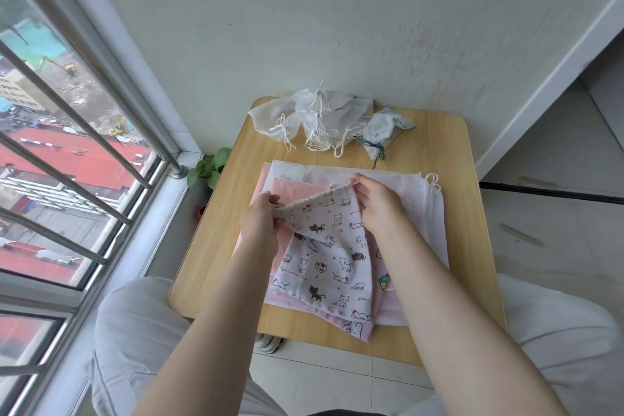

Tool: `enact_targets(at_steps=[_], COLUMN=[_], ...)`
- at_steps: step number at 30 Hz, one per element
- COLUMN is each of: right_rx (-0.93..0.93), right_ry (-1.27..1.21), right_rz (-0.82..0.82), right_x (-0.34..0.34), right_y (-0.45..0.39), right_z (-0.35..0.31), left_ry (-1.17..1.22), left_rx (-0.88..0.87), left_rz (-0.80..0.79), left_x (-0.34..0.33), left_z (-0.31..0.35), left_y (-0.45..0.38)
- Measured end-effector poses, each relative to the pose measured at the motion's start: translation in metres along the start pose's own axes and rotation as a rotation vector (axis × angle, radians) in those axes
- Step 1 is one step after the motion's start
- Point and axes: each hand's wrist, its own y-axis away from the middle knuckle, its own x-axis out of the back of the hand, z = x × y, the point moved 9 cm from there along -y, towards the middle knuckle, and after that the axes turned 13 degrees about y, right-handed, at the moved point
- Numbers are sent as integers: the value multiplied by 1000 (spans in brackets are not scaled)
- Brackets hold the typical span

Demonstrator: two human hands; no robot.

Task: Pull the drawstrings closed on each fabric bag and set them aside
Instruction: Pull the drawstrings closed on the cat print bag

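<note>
Fabric bags are laid out on a small wooden table (435, 159) set against a white wall, with a barred window (67, 132) to the left. A cat-print bag (332, 257) lies on top of a flat stack near the middle of the table, and its far edge is lifted off the stack. The left corner of that edge is pinched by the left hand (260, 221), with thumb and fingers curled onto the cloth. The right corner is pinched by the right hand (380, 204), fingers bent around the hem. Between the two hands the top hem is held taut and raised, while the near part of the bag rests on the stack.

Beneath it a pink bag (287, 187) and a larger white bag (425, 199) are stacked flat; looped cords (432, 179) are seen at the far right corner of the white bag. At the far edge of the table a cluster of white cinched bags (314, 115) is placed, with their cords trailing toward the stack. Just to the right of that cluster lies a small bag with a green cord (385, 132). A leafy plant (209, 165) is visible beside the table's left edge, by the window sill.
</note>
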Motion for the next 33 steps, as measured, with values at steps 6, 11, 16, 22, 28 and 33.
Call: enact_targets(at_steps=[6,11,16,22,28,33], right_rx=[-14,-39,229,559,581,550], right_ry=[-471,-486,400,1321,1600,1647], right_rz=[-56,134,272,154,219,242], right_x=[7,45,57,6,9,15], right_y=[15,6,17,41,44,43], right_z=[-6,3,-21,-29,-24,-23], left_ry=[379,465,-84,-1208,-1529,-1581], left_rx=[91,97,-64,-613,-595,-499], left_rz=[150,175,46,-295,-200,-250], left_x=[6,14,9,-46,-35,-30], left_z=[-12,-5,8,17,15,-1], left_y=[17,18,12,45,46,51])
